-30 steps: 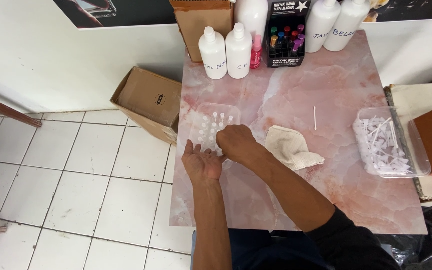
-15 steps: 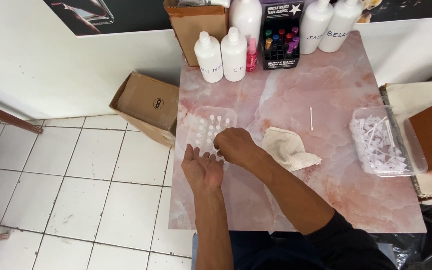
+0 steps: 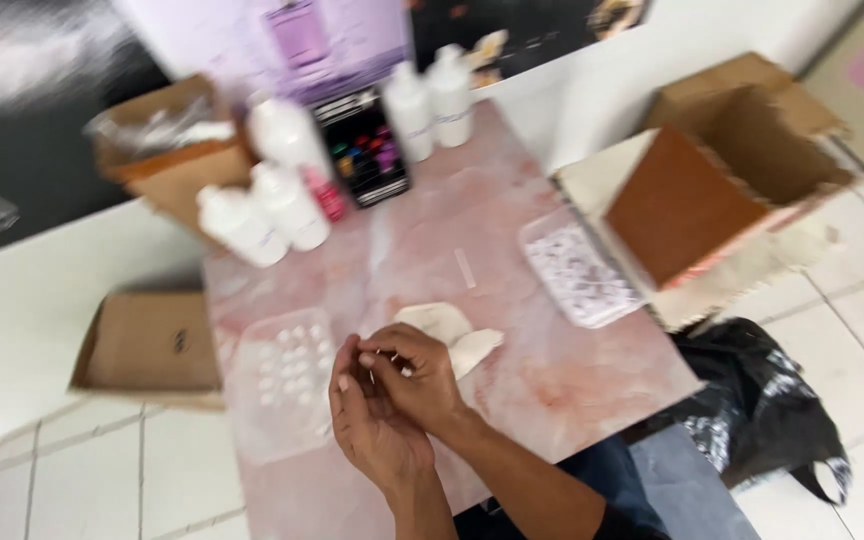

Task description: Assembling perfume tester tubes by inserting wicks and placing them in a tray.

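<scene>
Hands lifted off clear tray (image 3: 282,385), now together at 6 o'clock: right hand (image 3: 414,375) pinches tiny pale piece over cupped left hand (image 3: 372,430); cloth (image 3: 452,330) at 1 o'clock.

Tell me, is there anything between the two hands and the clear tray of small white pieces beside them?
Nothing visible. The left hand and right hand are together right beside the clear tray, with only bare pink tabletop between. The white cloth lies on the other side.

Black display box (image 3: 360,147) with coloured dots at table (image 3: 572,385) back, white labelled bottles (image 3: 242,225) beside it. Clear blister trays: one front-left (image 3: 277,385), one right edge (image 3: 580,272). Brown cartons: floor left (image 3: 147,345), right (image 3: 742,140). Purple poster (image 3: 297,40) on wall.
</scene>
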